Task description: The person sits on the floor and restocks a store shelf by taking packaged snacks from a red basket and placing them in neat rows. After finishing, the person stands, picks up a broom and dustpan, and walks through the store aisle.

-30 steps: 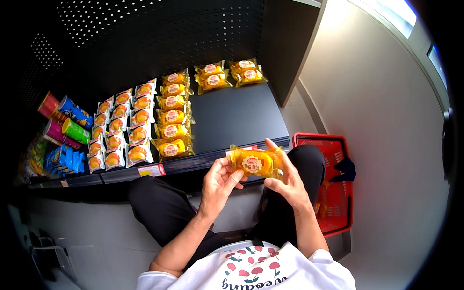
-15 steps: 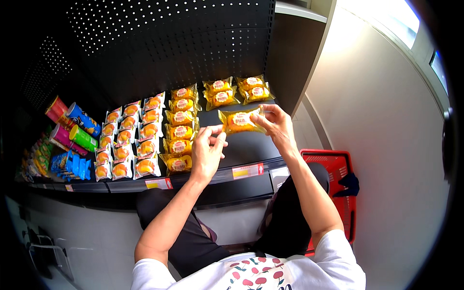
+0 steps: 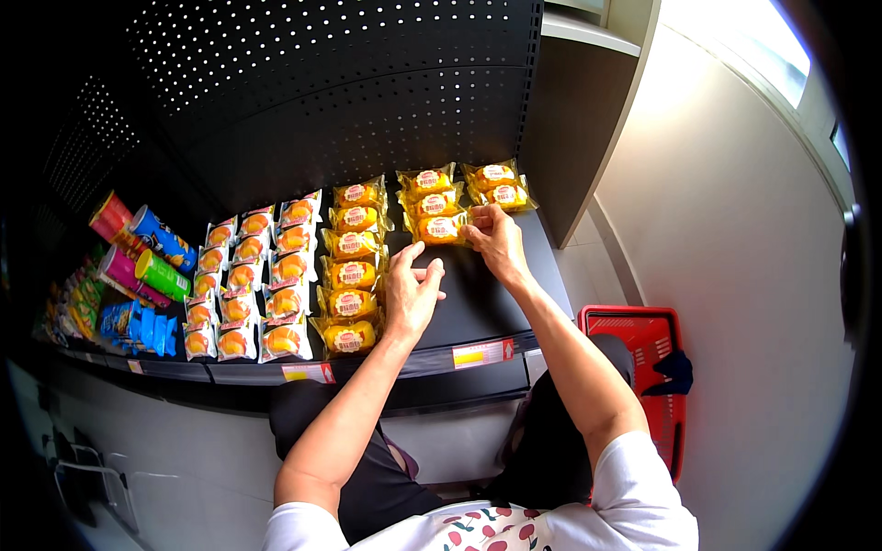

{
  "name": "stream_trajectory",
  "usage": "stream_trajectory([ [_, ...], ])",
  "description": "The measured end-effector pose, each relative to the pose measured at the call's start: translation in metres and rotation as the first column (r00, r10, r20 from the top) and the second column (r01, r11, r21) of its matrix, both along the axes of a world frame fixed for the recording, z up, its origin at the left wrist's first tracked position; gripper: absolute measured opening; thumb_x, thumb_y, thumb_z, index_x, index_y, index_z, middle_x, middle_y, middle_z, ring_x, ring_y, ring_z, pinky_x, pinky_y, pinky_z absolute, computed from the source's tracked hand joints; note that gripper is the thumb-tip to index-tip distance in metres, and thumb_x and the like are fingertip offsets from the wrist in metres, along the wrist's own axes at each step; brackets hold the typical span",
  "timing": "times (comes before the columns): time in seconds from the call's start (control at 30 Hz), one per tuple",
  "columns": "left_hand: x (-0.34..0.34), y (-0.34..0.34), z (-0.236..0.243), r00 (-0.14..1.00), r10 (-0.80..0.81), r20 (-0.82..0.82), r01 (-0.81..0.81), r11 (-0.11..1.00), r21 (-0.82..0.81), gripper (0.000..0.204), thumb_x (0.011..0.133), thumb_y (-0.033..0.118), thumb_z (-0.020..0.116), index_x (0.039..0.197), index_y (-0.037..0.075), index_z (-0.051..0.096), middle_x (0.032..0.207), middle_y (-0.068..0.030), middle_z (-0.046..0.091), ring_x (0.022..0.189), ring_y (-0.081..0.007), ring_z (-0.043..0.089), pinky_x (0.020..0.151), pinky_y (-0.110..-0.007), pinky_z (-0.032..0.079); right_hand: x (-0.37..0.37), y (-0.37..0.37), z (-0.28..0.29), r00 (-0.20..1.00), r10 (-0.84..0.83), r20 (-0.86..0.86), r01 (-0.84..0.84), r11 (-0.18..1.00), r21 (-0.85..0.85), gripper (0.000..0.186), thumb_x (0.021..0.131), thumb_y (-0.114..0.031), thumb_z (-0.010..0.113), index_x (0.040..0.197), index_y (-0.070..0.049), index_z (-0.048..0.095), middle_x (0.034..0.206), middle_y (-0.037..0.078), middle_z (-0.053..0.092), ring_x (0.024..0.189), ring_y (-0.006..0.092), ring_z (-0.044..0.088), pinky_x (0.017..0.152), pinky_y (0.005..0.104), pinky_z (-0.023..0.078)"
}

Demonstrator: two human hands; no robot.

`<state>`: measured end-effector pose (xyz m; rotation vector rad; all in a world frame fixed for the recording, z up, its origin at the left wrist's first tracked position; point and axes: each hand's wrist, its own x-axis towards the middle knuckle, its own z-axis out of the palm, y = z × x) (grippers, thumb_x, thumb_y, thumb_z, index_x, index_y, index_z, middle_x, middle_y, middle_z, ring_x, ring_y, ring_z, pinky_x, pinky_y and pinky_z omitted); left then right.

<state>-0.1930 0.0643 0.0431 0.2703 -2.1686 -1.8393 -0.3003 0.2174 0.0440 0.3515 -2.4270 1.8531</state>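
A shopper-side view: the right hand (image 3: 497, 243) pinches the right end of a gold-wrapped bun (image 3: 438, 228) just to its left, over a dark shelf (image 3: 469, 298); the left hand (image 3: 411, 292), fingers loosely parted, hovers beside the bun's near corner.

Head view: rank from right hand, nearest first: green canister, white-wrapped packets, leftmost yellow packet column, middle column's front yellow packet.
1. Front yellow packet, touching the right hand.
2. Leftmost yellow packet column, left of that packet.
3. White-wrapped packets, farther left.
4. Green canister, left beyond those packets.
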Motion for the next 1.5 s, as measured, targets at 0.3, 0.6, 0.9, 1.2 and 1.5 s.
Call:
stream_trajectory([
  [0.3, -0.004, 0.003, -0.005, 0.999, 0.033, -0.032, -0.035, 0.997, -0.064, 0.052, 0.095, 0.017, 0.07, 0.136, -0.009, 0.051, 0.147, -0.0245, 0.043, 0.074, -0.0214, 0.072, 0.058, -0.029, 0.061, -0.003, -0.005, -0.001, 0.993, -0.06, -0.102, 0.082, 0.97, 0.227, 0.045, 0.087, -0.026, 0.077, 0.121, 0.0, 0.065, 0.101, 0.017, 0.074, 0.092, 0.0319, 0.071, 0.083, 0.0421, 0.054],
  [0.6, -0.002, 0.002, 0.0, 0.998, 0.065, -0.023, -0.067, 0.993, -0.101, 0.055, 0.094, 0.018, 0.071, 0.138, -0.009, 0.05, 0.146, -0.0259, 0.046, 0.072, -0.0216, 0.072, 0.056, -0.029, 0.061, -0.006, -0.006, -0.008, 0.998, -0.024, -0.054, 0.032, 0.986, 0.164, 0.049, 0.088, -0.024, 0.076, 0.127, 0.001, 0.064, 0.104, 0.018, 0.074, 0.097, 0.0317, 0.072, 0.086, 0.0411, 0.055],
  [0.9, 0.004, 0.005, 0.003, 0.998, 0.062, 0.0, -0.061, 0.98, -0.188, 0.059, 0.094, 0.017, 0.071, 0.142, -0.01, 0.047, 0.157, -0.0259, 0.035, 0.092, -0.0201, 0.07, 0.055, -0.028, 0.062, -0.002, 0.001, -0.006, 1.0, 0.001, -0.013, 0.0, 0.996, 0.089, 0.047, 0.089, -0.019, 0.072, 0.129, 0.004, 0.061, 0.11, 0.02, 0.074, 0.101, 0.0315, 0.072, 0.091, 0.0396, 0.055],
  [1.2, 0.031, 0.013, 0.007, 0.952, 0.001, -0.307, -0.131, 0.905, -0.404, 0.043, 0.095, 0.009, 0.068, 0.136, 0.002, 0.057, 0.149, -0.0163, 0.047, 0.09, -0.0149, 0.069, 0.061, -0.022, 0.056, 0.032, 0.024, 0.034, 0.987, -0.018, -0.157, 0.018, 1.0, -0.004, 0.031, 0.095, -0.012, 0.068, 0.122, 0.003, 0.065, 0.105, 0.017, 0.074, 0.093, 0.027, 0.072, 0.086, 0.0365, 0.055],
  [1.5, 0.088, 0.056, 0.025, 0.956, -0.268, -0.122, 0.262, 0.963, -0.063, 0.028, 0.099, 0.002, 0.061, 0.127, 0.0, 0.061, 0.125, -0.0092, 0.064, 0.079, -0.0078, 0.066, 0.064, -0.02, 0.054, 0.137, 0.171, 0.048, 0.949, -0.301, -0.095, 0.235, 0.874, -0.426, 0.021, 0.102, -0.016, 0.062, 0.118, -0.004, 0.069, 0.094, 0.005, 0.07, 0.079, 0.0079, 0.061, 0.064, 0.0228, 0.052],
])
